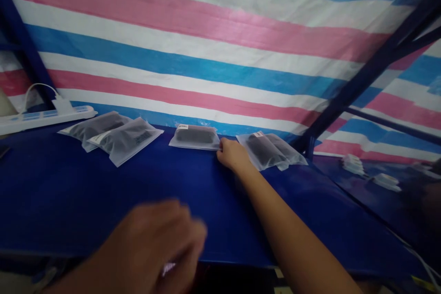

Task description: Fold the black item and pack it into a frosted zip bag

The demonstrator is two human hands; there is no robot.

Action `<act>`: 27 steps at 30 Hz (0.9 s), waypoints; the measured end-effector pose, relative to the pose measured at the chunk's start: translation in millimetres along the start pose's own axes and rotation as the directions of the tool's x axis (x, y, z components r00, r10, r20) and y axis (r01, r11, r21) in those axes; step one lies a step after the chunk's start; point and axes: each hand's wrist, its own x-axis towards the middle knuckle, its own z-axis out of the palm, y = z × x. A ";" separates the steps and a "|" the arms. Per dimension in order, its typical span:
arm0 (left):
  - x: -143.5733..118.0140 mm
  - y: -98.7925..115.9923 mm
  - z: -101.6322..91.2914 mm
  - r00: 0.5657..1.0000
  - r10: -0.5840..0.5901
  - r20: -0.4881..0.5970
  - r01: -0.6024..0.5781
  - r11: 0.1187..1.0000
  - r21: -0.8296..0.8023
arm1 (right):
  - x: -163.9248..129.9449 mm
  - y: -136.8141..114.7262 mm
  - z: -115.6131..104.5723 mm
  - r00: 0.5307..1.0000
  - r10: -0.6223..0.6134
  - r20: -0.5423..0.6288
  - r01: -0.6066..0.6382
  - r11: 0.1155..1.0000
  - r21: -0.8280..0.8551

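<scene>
My right hand (231, 154) reaches far over the blue table, its fingers closed at the right corner of a frosted plastic bag (195, 137). That bag lies flat, with a dark item inside and a white label at its top. To the right of the hand lie two more frosted bags (265, 149) with dark contents, partly overlapping. My left hand (161, 234) is blurred in the near foreground, held above the table's front edge with its fingers curled in. A small bright spot shows beneath it; what the fingers hold, if anything, is hidden.
Two overlapping frosted bags (129, 138) lie left of the middle one. A white power strip (44, 117) with a plugged-in charger sits at the far left. Striped sheeting (193, 50) hangs behind the blue table (86, 193). White objects (353, 165) stand on the right-hand table.
</scene>
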 end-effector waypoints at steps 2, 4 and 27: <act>64.8 -32.8 -1.1 0.986 0.145 -0.078 -0.132 0.979 0.156 | 0.2 0.5 -0.3 1.000 -0.007 -0.021 0.007 1.000 0.020; 120.4 -71.8 6.9 0.962 0.246 -0.120 -0.194 0.922 0.336 | 0.4 0.5 -0.8 0.999 -0.013 -0.050 0.015 0.999 0.039; 154.6 -136.0 32.2 0.947 -0.003 -0.320 0.135 0.911 0.391 | -12.1 -20.4 -12.8 0.957 -0.146 -0.251 0.194 0.964 0.179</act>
